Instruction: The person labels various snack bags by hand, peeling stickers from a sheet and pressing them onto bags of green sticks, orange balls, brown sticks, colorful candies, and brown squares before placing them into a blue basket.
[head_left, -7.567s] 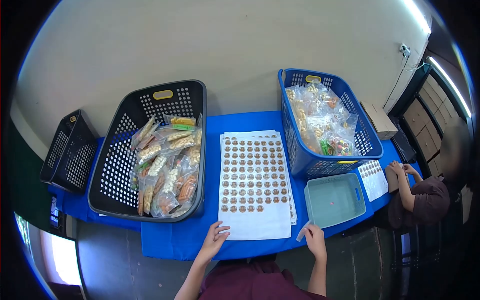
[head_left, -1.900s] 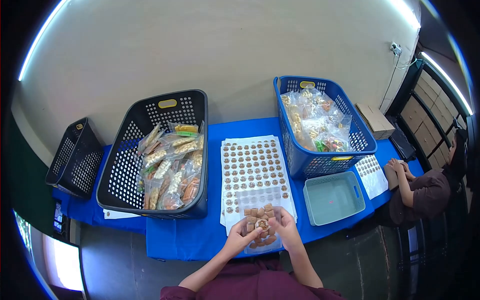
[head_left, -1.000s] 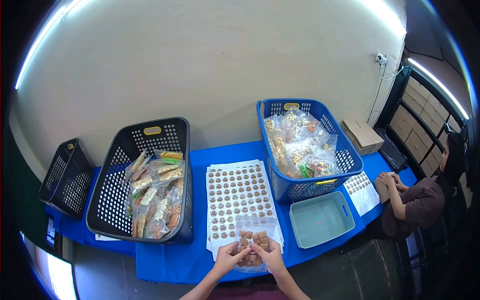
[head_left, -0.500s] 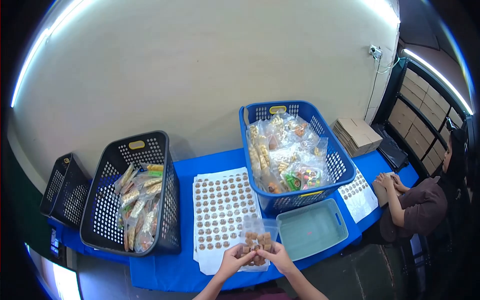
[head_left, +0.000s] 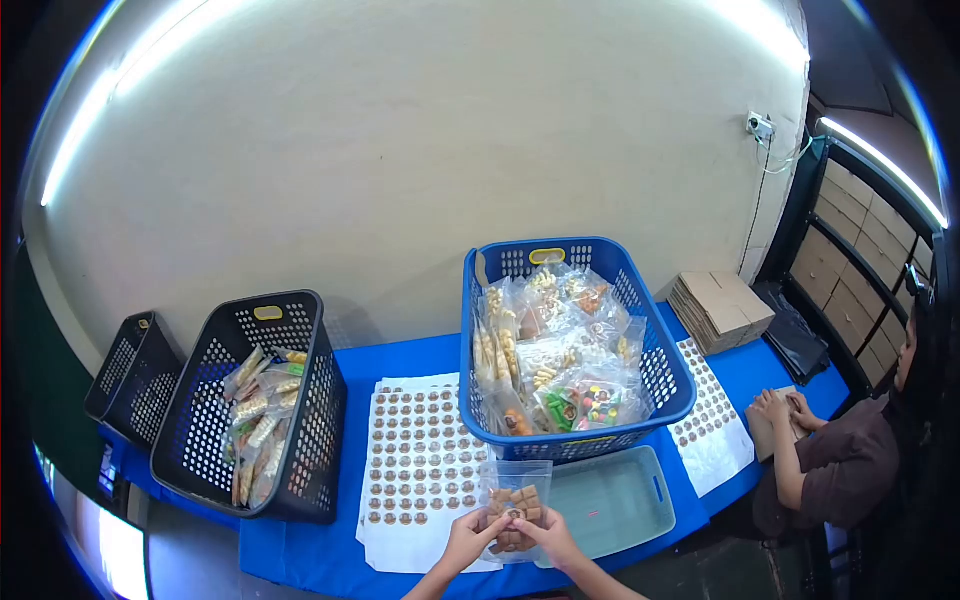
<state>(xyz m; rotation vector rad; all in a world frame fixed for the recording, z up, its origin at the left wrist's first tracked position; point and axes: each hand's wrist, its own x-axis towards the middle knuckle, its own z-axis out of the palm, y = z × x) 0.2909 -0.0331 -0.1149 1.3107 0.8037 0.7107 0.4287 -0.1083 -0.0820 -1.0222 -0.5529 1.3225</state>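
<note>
A clear plastic bag of brown, cube-shaped snack pieces (head_left: 527,496) is held up between both hands near the table's front edge. My left hand (head_left: 470,540) grips the bag's left side, and my right hand (head_left: 553,541) grips its right side. Both thumbs meet on the bag's front at a small round sticker (head_left: 515,514). Behind and left of the bag lies a white sheet of round brown stickers (head_left: 420,450). A pale green tray (head_left: 640,505) sits just right of the hands. The fingers behind the bag are hidden.
A blue basket (head_left: 680,395) of bagged snacks stands behind the tray. To the left are a black basket (head_left: 318,420) with bagged snacks and a smaller black basket (head_left: 150,395). At right, a person (head_left: 835,465) handles brown cardboard beside stacked flat cartons (head_left: 725,310).
The camera view has shifted, so the baskets appear lower. The bag now faces me flatter, its top spread, with the thumbs closer together on the sticker.
</note>
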